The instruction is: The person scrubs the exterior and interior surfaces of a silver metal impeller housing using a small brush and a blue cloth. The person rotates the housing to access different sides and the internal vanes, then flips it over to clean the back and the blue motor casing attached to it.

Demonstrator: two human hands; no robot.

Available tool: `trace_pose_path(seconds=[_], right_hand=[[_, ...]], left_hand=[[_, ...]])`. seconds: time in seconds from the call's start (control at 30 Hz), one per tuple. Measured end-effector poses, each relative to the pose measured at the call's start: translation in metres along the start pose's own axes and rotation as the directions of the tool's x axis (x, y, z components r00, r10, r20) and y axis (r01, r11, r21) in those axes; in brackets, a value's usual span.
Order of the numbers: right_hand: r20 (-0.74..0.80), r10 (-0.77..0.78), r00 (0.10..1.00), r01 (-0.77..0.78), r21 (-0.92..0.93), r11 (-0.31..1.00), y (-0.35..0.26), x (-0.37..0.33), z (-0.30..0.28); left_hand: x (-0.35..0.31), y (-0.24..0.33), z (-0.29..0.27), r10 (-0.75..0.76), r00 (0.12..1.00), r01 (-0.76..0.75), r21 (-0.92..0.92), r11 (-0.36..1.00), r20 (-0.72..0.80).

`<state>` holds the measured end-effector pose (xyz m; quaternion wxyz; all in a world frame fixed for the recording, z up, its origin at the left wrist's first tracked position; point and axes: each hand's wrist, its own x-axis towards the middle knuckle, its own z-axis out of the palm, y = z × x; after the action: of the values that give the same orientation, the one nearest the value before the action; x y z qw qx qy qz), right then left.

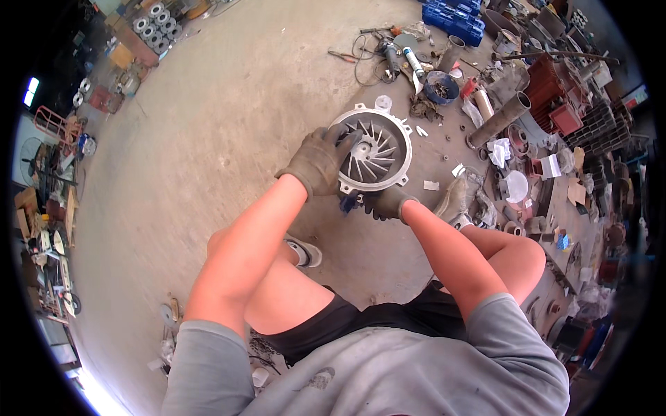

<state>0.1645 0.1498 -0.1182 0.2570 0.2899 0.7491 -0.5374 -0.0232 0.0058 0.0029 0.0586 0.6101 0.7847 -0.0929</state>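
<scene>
In front of me is a round grey metal housing [405, 132] with bolt lugs around its rim. A bladed impeller [365, 148] sits inside it, facing up. My left hand [318, 161], in a dirty work glove, is closed over the housing's left side, its fingers reaching across the rim toward the blades. At the near edge my right hand [388, 203], also gloved, grips the housing from below, with some of its fingers hidden. Something dark blue [349, 202] shows beneath the housing between the two hands.
Beyond the housing lie an angle grinder [390, 61], a white-and-blue tube [414, 64] and a blue bowl of small parts [441, 88]. Scrap, a steel pipe [501, 118] and a red motor casing [555, 90] crowd the right. Metal rings [154, 29] are stacked far left.
</scene>
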Motion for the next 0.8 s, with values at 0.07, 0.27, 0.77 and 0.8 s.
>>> trace_pose_path(seconds=[0.07,0.27,0.77,0.8], right_hand=[[0.022,-0.010,1.000,0.011,-0.044,0.999,-0.012,-0.002,-0.001],[0.028,0.015,0.999,-0.013,-0.063,0.998,-0.019,-0.009,0.002],[0.086,0.044,0.995,-0.041,-0.039,0.998,-0.025,-0.004,-0.002],[0.057,-0.005,0.998,0.003,0.032,0.999,-0.013,0.000,0.001]], left_hand=[[0.004,-0.003,-0.014,-0.012,0.996,0.013,-0.018,1.000,0.092],[0.003,-0.011,-0.009,0.065,0.994,-0.065,0.002,0.998,0.083],[0.004,-0.016,-0.005,0.105,0.994,-0.101,0.091,0.991,-0.031],[0.004,-0.016,-0.001,0.099,0.994,-0.096,0.073,0.993,-0.036]])
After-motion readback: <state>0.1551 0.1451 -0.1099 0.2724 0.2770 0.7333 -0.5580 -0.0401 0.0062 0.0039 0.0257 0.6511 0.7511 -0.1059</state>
